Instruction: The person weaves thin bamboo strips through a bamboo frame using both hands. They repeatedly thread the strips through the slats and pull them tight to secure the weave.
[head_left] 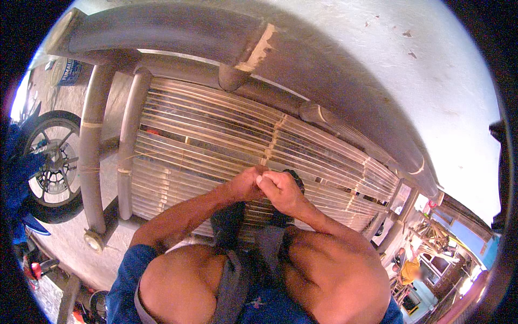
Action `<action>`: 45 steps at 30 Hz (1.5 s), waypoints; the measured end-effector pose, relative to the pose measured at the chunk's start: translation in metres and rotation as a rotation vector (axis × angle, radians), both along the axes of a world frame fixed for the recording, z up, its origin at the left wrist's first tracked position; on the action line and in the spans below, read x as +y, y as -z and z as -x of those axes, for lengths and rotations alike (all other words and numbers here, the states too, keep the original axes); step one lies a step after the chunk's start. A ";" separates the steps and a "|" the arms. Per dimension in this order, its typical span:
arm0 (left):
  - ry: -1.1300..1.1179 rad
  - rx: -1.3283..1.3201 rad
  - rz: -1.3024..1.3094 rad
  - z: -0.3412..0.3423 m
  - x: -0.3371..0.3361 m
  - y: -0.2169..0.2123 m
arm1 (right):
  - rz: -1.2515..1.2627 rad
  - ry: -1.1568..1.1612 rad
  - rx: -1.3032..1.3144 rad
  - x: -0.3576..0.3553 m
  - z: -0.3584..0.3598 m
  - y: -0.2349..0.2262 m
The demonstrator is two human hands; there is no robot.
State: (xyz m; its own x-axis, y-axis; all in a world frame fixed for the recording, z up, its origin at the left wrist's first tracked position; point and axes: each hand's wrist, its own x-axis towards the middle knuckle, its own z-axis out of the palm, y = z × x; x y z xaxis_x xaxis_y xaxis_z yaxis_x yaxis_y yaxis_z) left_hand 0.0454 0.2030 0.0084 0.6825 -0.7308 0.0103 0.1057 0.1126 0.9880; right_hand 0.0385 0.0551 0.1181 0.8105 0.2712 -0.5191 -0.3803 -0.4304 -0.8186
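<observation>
My left hand point(249, 183) and my right hand point(281, 191) meet at the middle of a slatted bamboo seat point(210, 121), between my bent knees. Both are closed, with the fingers curled in and the right thumb on top. Directly beyond them, a pale woven binding point(274, 135) crosses the thin slats and runs down to my fingers. Whatever the fingers pinch is hidden inside them. Thick brown bamboo poles point(127, 146) frame the slats.
A wide bamboo backrest pole point(172, 27) spans the far side, against a pale wall point(431, 65). At left are a motorbike wheel point(54, 162) and a bucket point(67, 71). Far right, a person in yellow point(411, 271) is near a heap of bamboo pieces point(431, 237).
</observation>
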 end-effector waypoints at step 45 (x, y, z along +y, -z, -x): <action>-0.650 -0.597 -0.958 -0.075 0.186 0.004 | 0.187 -0.492 -0.156 0.091 -0.061 0.113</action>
